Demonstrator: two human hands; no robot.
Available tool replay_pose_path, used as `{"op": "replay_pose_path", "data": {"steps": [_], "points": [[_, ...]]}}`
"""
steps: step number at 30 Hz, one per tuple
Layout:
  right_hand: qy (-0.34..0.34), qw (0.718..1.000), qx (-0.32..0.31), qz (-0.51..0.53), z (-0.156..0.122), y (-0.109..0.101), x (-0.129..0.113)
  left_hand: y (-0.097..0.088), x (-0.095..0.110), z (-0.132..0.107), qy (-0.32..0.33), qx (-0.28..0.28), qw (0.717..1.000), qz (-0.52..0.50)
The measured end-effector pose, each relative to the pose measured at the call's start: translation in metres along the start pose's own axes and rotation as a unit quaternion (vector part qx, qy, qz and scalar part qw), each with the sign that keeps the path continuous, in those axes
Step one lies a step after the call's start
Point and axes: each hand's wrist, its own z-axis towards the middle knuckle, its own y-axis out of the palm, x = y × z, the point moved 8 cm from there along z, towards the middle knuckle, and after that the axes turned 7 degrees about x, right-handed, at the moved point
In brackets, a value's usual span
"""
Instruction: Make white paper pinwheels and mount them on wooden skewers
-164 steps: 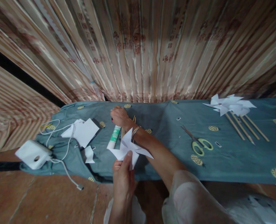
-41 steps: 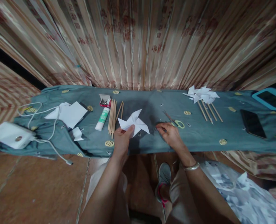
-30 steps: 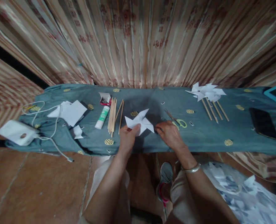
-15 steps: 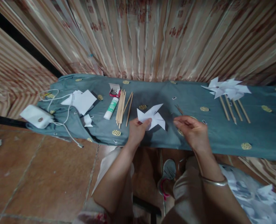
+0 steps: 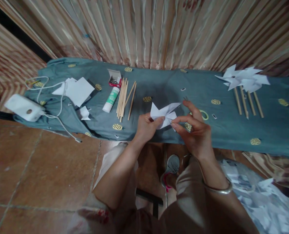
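A white paper pinwheel is pinched between the thumb and fingers of my left hand, held above the cloth near its front edge. My right hand is at the pinwheel's right side, thumb and index finger pressed together close to its centre. A tiny dark tip shows at those fingertips; what it belongs to is too small to make out. Partly covered by my right hand lie scissors with a pale green handle. Left of the pinwheel are several wooden sticks, a glue stick and an open red box of small metal pieces.
Finished pinwheels on sticks lie at the right on the blue-green cloth. To the left are paper sheets, a paper scrap and a white power bank with cables. A clear bag of paper stands lower right.
My right hand has moved left, from apart to the pinwheel held in my left hand. The pinwheel is now tilted, and the green scissor handle has come into sight.
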Motion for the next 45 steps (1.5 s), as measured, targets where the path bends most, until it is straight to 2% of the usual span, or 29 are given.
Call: {"op": "replay_pose_path", "data": {"steps": [3, 7, 11, 17, 23, 45], "points": [[0.008, 1.000, -0.016, 0.011, -0.001, 0.007, 0.005, 0.005, -0.001, -0.004, -0.013, -0.027, 1.000, -0.009], [0.027, 0.999, -0.014, 0.039, -0.001, 0.012, 0.013, 0.008, -0.002, -0.009, -0.046, -0.040, 0.998, -0.026], [0.034, 0.997, -0.016, 0.062, -0.001, 0.014, 0.016, 0.010, 0.000, -0.010, -0.051, -0.056, 0.996, -0.037], [0.044, 0.995, -0.014, 0.093, 0.000, 0.016, 0.020, 0.008, 0.001, -0.011, -0.043, -0.060, 0.996, -0.048], [0.057, 0.992, -0.016, 0.112, 0.000, 0.017, 0.023, 0.008, -0.001, -0.013, -0.068, -0.053, 0.995, -0.056], [0.097, 0.979, -0.028, 0.180, -0.001, 0.022, 0.034, 0.011, -0.002, -0.010, -0.043, -0.094, 0.993, -0.048]]}}
